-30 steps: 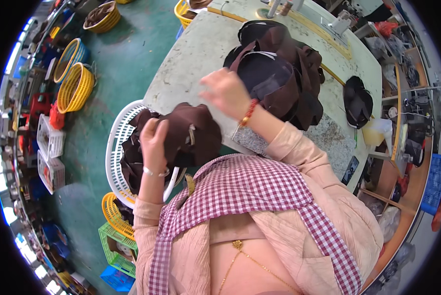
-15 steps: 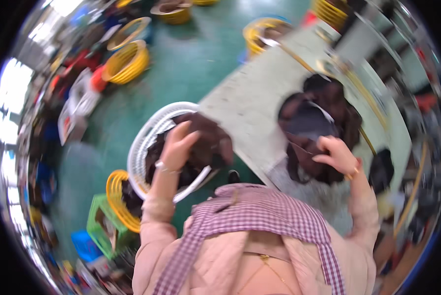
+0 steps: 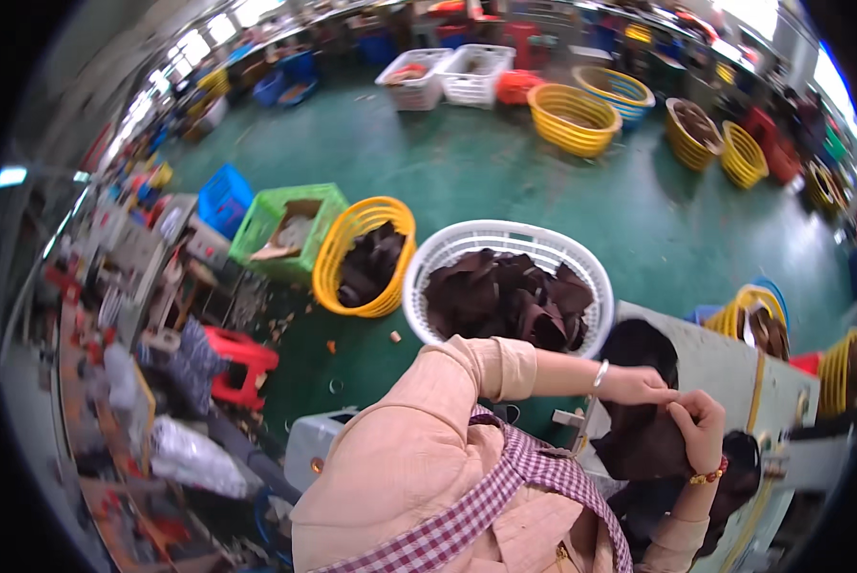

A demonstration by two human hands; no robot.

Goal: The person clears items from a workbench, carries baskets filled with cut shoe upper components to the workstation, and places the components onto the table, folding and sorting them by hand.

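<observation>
Both hands meet over the pale worktable [image 3: 720, 368] at the right. With fingertips pinched, my left hand [image 3: 637, 385] grips the upper edge of a dark brown, leather-like piece [image 3: 642, 447]. My right hand [image 3: 702, 432] is closed on the same piece, close beside the left fingertips. The piece hangs flat below the hands. Just beyond my left wrist lies a rounded dark piece [image 3: 641, 346]. More dark pieces [image 3: 740, 470] are heaped around my right wrist, partly hidden by it. A white oval basket [image 3: 501, 229] holding many brown pieces [image 3: 514, 291] stands left of the table.
Left of the white basket stand a yellow basket [image 3: 328, 250] with dark pieces and a green crate [image 3: 280, 196]. A red stool [image 3: 242, 358] is at the left. Across the green floor are white crates [image 3: 473, 84] and a yellow basket stack [image 3: 574, 134].
My view has swung left. My left hand has moved from over the white basket to the table, joining my right hand. Both hands, apart before, now hold one brown piece.
</observation>
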